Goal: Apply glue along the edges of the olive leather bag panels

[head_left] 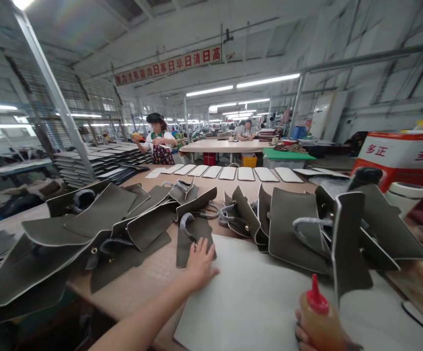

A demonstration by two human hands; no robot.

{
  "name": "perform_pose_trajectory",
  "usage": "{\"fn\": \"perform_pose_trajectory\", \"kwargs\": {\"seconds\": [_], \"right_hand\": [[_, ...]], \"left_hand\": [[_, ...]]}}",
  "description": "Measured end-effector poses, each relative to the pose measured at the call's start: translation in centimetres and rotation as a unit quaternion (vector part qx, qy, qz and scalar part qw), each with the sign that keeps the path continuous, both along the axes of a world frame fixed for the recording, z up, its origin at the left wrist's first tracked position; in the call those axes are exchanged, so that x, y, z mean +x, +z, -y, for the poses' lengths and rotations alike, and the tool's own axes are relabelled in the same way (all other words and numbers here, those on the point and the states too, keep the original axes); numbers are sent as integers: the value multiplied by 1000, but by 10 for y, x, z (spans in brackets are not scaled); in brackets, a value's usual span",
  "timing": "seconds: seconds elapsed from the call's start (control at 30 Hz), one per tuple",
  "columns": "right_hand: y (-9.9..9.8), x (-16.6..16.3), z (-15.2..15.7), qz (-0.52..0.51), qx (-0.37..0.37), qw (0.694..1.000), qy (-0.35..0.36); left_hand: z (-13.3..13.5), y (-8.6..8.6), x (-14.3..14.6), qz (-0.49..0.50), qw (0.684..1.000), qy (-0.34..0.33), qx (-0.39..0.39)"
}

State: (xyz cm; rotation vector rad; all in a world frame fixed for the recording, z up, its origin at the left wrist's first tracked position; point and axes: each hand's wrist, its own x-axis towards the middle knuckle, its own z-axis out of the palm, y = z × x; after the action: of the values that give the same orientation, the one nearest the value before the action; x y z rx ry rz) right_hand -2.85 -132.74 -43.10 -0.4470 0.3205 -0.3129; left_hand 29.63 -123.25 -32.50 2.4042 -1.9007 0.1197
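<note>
My left hand (pixel 199 265) reaches forward, fingers stretched out over the near edge of a dark grey-brown bag panel (pixel 187 248) with a wrapped handle (pixel 186 225). Whether the fingertips press on it or hover just above, I cannot tell. At the lower right, my right hand (pixel 303 331) is wrapped round a squeeze bottle (pixel 321 324) with a red pointed nozzle and amber contents. The bottle stands nozzle up, and its body covers most of that hand. Between both hands lies a large white sheet (pixel 248 292) on the table.
More bag panels with handles lie piled at left (pixel 101 209) and stand at right (pixel 299 224). A row of pale flat pieces (pixel 228 173) lines the table's far edge. A red and white box (pixel 397 156) stands at right. Two people are beyond the table.
</note>
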Motion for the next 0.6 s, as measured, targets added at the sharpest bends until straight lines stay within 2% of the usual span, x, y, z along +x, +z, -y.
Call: {"fn": "perform_pose_trajectory", "kwargs": {"seconds": [0.07, 0.13, 0.27, 0.33, 0.4, 0.47, 0.53, 0.6], "right_hand": [[5, 2, -6, 5, -3, 999, -39], [11, 4, -10, 3, -4, 997, -81], [24, 4, -16, -2, -10, 994, -109], [28, 5, -19, 3, -9, 993, -116], [30, 7, -22, 13, -7, 991, -130], [28, 9, -22, 21, -4, 990, -139], [24, 7, -18, 21, 1, 990, -140], [19, 1, -13, 5, 0, 992, -123]], "left_hand": [[-8, -15, 24, 25, 999, 17, 17], [-11, -21, 38, 47, 999, -12, 20], [-6, -16, 45, 101, 989, -109, 21], [-2, -8, 45, 100, 987, -118, 34], [2, 9, 45, 86, 991, -99, 39], [0, 35, 46, 73, 995, -67, 8], [-9, 68, 48, 41, 996, -17, -81], [-26, 99, 53, -34, 974, 51, -217]]}}
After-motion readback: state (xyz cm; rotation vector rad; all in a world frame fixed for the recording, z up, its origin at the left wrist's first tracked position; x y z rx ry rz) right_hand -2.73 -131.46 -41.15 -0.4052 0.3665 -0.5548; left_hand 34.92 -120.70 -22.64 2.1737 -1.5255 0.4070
